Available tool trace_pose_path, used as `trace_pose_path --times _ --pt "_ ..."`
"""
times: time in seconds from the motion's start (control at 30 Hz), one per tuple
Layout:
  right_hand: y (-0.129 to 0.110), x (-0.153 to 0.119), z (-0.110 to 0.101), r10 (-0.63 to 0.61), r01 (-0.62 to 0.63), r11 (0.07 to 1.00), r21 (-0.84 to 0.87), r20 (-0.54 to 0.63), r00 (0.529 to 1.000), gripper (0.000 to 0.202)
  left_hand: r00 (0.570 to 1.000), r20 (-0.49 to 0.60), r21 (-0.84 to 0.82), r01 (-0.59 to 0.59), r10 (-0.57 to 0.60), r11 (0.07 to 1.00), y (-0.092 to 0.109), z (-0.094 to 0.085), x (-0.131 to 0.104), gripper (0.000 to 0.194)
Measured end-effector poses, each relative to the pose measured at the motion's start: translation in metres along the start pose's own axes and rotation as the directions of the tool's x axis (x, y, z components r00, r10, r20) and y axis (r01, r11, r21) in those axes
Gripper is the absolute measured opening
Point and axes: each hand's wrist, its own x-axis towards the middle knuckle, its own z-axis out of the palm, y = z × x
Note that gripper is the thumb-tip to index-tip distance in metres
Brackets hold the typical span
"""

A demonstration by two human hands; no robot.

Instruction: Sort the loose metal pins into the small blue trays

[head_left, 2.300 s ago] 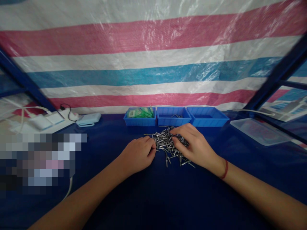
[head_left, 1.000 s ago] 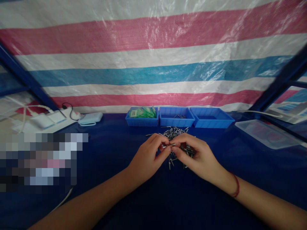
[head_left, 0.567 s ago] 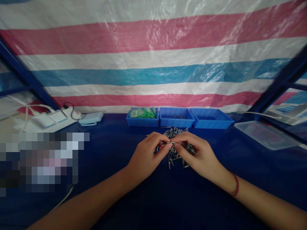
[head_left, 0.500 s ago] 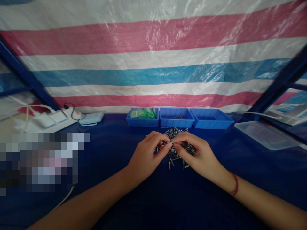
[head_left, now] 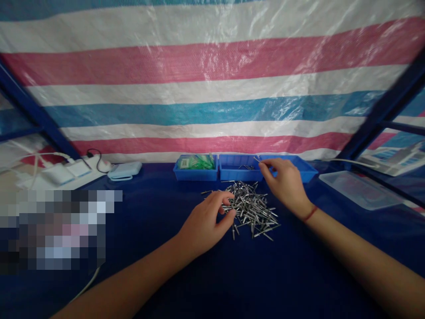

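A heap of small silver metal pins (head_left: 254,210), resembling blind rivets, lies on the dark blue table. At its left edge rests my left hand (head_left: 207,219), thumb and fingers apart with nothing visible between them. My right hand (head_left: 285,181) is up at the bins, pinching one thin metal pin (head_left: 256,159) between thumb and forefinger. That pin is over the right end of the middle blue bin (head_left: 229,175), in which a few similar pins lie. The hand partly covers the right blue bin (head_left: 308,173).
A left blue bin (head_left: 195,176) holds green plastic packets (head_left: 199,162). Farther left are a pale blue case (head_left: 125,170) and a white power strip (head_left: 81,170) with cables. A clear plastic lid (head_left: 358,188) lies at the right. Striped sheeting (head_left: 206,106) hangs behind.
My hands have come apart. The right hand has carried a metal pin up and right to the bins, while the left has loosened its pinch and stayed by the heap. The view has shifted slightly.
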Motion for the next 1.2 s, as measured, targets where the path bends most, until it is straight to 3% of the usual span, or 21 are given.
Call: trace_pose_path --times 0.2,0.37,0.57,0.7,0.87,1.0,1.2 --pt "0.009 -0.005 -0.001 -0.045 0.047 0.998 -0.047 0.051 0.998 0.023 0.997 0.038 0.087 -0.065 0.061 0.994 -0.002 -0.001 0.003 0.017" --pt "-0.009 -0.024 -0.004 -0.037 0.021 0.991 0.131 0.127 0.991 0.018 0.994 0.085 0.226 -0.086 0.069 0.970 -0.006 -0.004 0.006 0.021" --pt "-0.030 -0.037 -0.002 -0.145 0.086 0.953 0.290 0.189 0.971 0.014 0.983 0.164 0.413 -0.148 0.086 0.899 -0.011 -0.004 0.005 0.019" --pt "-0.034 -0.037 -0.005 -0.113 0.040 0.944 0.328 0.208 0.972 0.016 0.974 0.201 0.476 -0.192 0.106 0.858 -0.011 -0.004 0.005 0.019" --pt "-0.032 -0.038 -0.004 -0.068 -0.015 0.937 0.349 0.226 0.972 0.022 0.974 0.216 0.502 -0.166 0.062 0.849 -0.008 -0.005 0.006 0.016" --pt "-0.032 -0.039 -0.004 -0.063 -0.025 0.933 0.358 0.233 0.970 0.023 0.982 0.183 0.475 -0.136 0.054 0.869 -0.007 -0.004 0.005 0.012" --pt "-0.043 -0.041 -0.011 -0.142 0.019 0.893 0.450 0.240 0.960 0.012 0.999 0.012 0.320 -0.048 0.047 0.946 -0.005 -0.005 0.006 0.009"
